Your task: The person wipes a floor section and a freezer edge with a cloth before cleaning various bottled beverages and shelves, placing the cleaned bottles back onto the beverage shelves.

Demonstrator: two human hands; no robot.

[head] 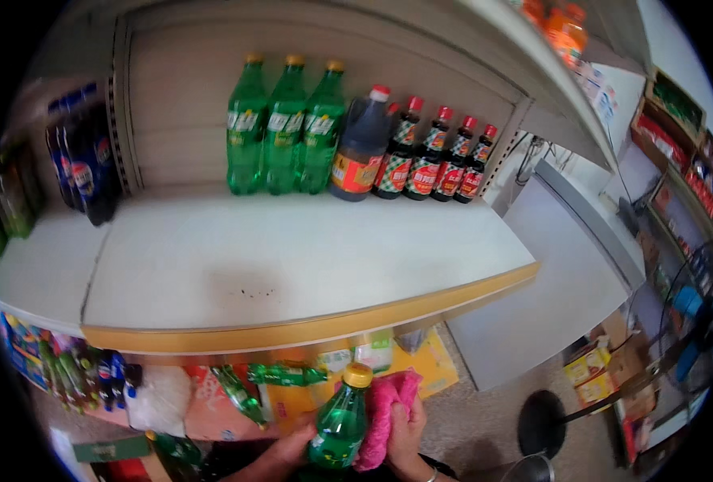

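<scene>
Low in the view, my left hand point(293, 443) is around the side of a green plastic soda bottle point(338, 425) with a yellow cap. A bunched pink cloth point(383, 422) is in my right hand point(406, 434), pressed against the bottle's right side. Beyond them is a white shelf board point(308, 253) with a wood-coloured front edge and some dark specks. Along its back stand several green soda bottles point(284, 132), a large dark bottle with a red cap point(359, 147) and several sauce bottles with red caps point(423, 156).
Dark cola bottles point(85, 156) stand on the adjoining shelf at left. Beneath the shelf edge lie green bottles point(284, 374), a white plastic bag point(159, 397) and cartons. A grey-white chest-like cabinet point(537, 265) stands at right, with a fan point(703, 322) farther right.
</scene>
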